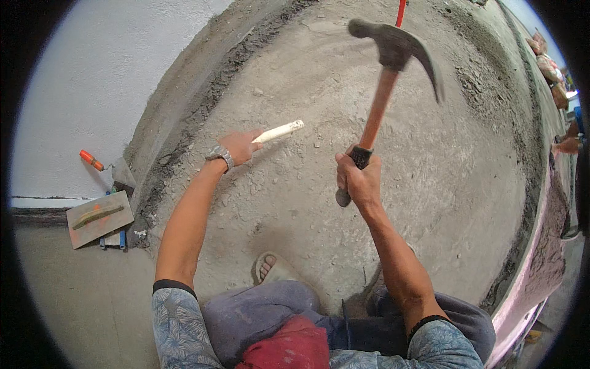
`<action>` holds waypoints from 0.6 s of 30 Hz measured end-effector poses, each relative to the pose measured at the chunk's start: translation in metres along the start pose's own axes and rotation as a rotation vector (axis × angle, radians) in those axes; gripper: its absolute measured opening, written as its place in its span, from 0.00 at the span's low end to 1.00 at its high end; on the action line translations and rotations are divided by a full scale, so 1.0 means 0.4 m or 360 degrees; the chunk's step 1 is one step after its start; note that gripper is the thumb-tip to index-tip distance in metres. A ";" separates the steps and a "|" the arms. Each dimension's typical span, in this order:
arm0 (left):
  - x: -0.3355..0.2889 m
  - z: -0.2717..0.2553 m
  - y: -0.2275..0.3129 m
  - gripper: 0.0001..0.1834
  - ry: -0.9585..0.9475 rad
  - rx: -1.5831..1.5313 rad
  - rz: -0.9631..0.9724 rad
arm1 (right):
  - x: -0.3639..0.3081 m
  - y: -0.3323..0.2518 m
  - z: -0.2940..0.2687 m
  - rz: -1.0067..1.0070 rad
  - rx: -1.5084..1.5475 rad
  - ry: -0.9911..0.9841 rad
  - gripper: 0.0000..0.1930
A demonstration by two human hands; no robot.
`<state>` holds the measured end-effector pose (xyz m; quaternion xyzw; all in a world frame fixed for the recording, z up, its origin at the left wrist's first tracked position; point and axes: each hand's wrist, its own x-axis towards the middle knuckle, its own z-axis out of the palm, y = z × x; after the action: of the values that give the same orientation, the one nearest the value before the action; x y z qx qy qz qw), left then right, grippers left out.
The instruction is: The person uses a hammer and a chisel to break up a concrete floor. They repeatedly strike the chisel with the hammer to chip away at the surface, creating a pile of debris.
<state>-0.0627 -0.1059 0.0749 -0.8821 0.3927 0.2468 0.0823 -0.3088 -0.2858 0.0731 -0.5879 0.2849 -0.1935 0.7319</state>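
Observation:
My right hand point(361, 177) grips the black end of a claw hammer point(377, 107) with an orange-brown handle. The hammer is raised, its dark head at the top and the curved claw pointing right. My left hand point(238, 146), with a metal watch on the wrist, is closed round a pale cream rod point(281, 131). One end of the rod sticks out to the right and looks chipped and stained; its other end is hidden by the hand. Beneath both hands lies rough grey concrete floor point(295, 203) strewn with small crumbs.
At left, a flat plastering float point(117, 212) lies over blue-ended pieces, beside a trowel with an orange handle point(91, 160). A white wall point(92, 80) stands behind them. Loose rubble point(485, 86) and bags point(549, 67) lie at far right, near another person's hand point(566, 146). A red rod point(401, 12) shows at the top.

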 end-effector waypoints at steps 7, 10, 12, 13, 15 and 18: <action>-0.018 -0.011 0.009 0.26 -0.0130 0.0054 -0.0135 | -0.060 0.170 0.021 0.0578 -0.0373 -0.0092 0.13; -0.015 -0.010 0.003 0.25 -0.0055 0.0099 -0.0065 | -0.041 0.149 -0.015 0.0839 -0.0162 -0.0117 0.12; -0.012 -0.008 -0.009 0.25 -0.0045 0.0084 -0.0053 | -0.018 0.107 -0.028 0.0601 0.0033 -0.0085 0.12; -0.011 -0.001 -0.010 0.24 -0.0066 0.0070 -0.0068 | -0.010 0.087 -0.033 0.0443 0.0035 -0.0096 0.10; -0.007 0.003 -0.015 0.24 -0.0061 0.0052 -0.0070 | -0.006 0.071 -0.016 0.0262 0.0203 0.0006 0.11; -0.004 0.000 -0.013 0.23 -0.0070 0.0117 -0.0060 | -0.027 0.114 0.035 0.0000 0.0384 0.0116 0.11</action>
<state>-0.0598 -0.1012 0.0754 -0.8800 0.3830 0.2501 0.1278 -0.3104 -0.2581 0.0330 -0.4881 0.2859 -0.2474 0.7866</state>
